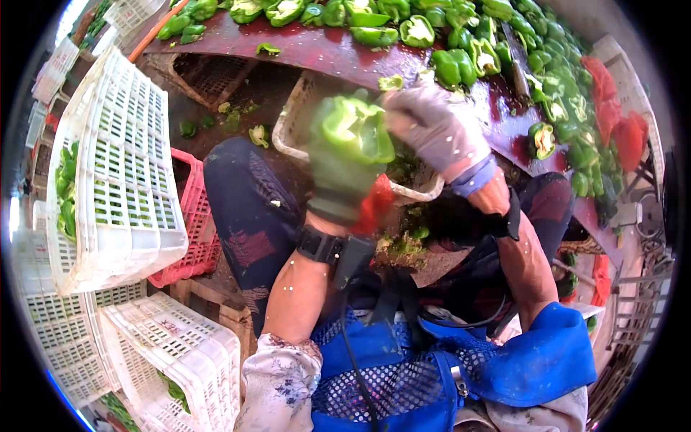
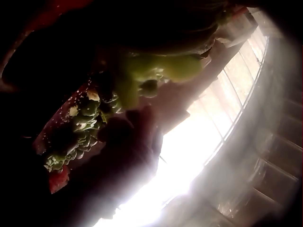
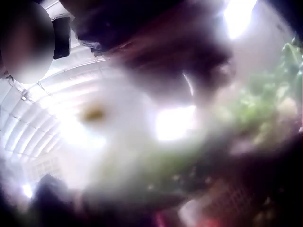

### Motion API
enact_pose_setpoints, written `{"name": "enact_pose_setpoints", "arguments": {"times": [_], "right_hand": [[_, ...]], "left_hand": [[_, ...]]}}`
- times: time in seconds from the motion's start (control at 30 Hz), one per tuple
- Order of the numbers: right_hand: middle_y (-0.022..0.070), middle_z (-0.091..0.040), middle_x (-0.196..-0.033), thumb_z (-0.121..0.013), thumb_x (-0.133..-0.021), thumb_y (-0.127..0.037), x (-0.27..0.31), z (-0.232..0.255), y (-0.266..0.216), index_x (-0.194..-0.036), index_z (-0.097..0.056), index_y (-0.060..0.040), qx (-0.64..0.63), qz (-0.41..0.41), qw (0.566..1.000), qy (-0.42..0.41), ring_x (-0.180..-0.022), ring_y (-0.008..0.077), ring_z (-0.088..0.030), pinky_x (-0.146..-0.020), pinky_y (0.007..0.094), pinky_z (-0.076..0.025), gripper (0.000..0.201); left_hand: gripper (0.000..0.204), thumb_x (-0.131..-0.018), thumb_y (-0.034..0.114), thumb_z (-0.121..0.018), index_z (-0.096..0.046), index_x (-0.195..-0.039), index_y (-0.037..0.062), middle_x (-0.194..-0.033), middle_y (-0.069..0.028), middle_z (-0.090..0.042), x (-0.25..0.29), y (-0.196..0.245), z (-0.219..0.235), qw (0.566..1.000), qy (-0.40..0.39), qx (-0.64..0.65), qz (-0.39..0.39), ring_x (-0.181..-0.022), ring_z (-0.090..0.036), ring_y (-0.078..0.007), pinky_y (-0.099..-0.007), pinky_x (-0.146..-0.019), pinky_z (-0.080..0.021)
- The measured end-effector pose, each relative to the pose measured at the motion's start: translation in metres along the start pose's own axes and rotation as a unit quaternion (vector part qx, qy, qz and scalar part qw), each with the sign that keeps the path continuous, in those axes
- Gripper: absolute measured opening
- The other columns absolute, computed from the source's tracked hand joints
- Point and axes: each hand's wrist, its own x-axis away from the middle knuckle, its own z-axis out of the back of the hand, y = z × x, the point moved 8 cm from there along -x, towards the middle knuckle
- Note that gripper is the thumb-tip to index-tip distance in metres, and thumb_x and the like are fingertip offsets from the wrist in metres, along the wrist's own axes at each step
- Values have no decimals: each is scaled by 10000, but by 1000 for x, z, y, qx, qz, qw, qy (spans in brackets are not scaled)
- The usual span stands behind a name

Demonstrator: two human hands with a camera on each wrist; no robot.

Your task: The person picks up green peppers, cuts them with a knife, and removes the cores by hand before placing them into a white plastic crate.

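A halved green bell pepper (image 1: 353, 133), its pale inside facing up, is gripped by my left hand (image 1: 337, 189) in a dark green glove. Motion blurs that hand. Just right of the pepper is my right hand (image 1: 435, 133) in a pale, dirty glove. Its fingers are curled close against the pepper's edge; I cannot tell whether they pinch something. In the left wrist view the pepper (image 2: 177, 68) shows backlit, with the dark right hand (image 2: 135, 142) below it. The right wrist view is mostly blurred. Beneath both hands stands a white basket (image 1: 288, 129).
A dark red table (image 1: 317, 47) carries a heap of whole and cut peppers (image 1: 453, 68), with a knife (image 1: 517, 61) among them. White crates (image 1: 119, 180) and a pink crate (image 1: 194, 223) stand on the left. Pepper scraps (image 1: 259, 135) lie on the floor between.
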Motion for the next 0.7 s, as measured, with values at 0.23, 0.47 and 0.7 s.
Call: {"name": "enact_pose_setpoints", "arguments": {"times": [0.23, 0.47, 0.7], "right_hand": [[125, -615, -778, -654, -806, -124, 12, -25, -5, -909, -589, -56, 33, 46, 998, -38, -713, 289, -654, -614, 379, -542, 140], [191, -679, -824, -660, -865, -207, 22, -15, 23, -984, -651, 14, -208, -120, 971, -12, -719, 307, -673, -624, 386, -521, 250], [84, -640, -652, -642, -913, -239, 50, -53, 29, -887, -687, -15, -504, -364, 779, -82, -519, 112, -568, -456, 252, -426, 230]], "left_hand": [[462, -931, 427, -501, -546, -1169, 33, -1005, -69, -615, 10, -21, -18, 995, -6, -38, 90, -888, -616, -190, -326, -781, -536], [508, -916, 377, -545, -533, -1228, -24, -1114, -134, -643, 11, -27, -21, 985, -128, -10, 112, -950, -648, -214, -359, -810, -554], [439, -960, 303, -471, -492, -1248, -28, -1200, -156, -594, 4, -11, -31, 905, -132, -381, -138, -1016, -616, -241, -343, -894, -510]]}}
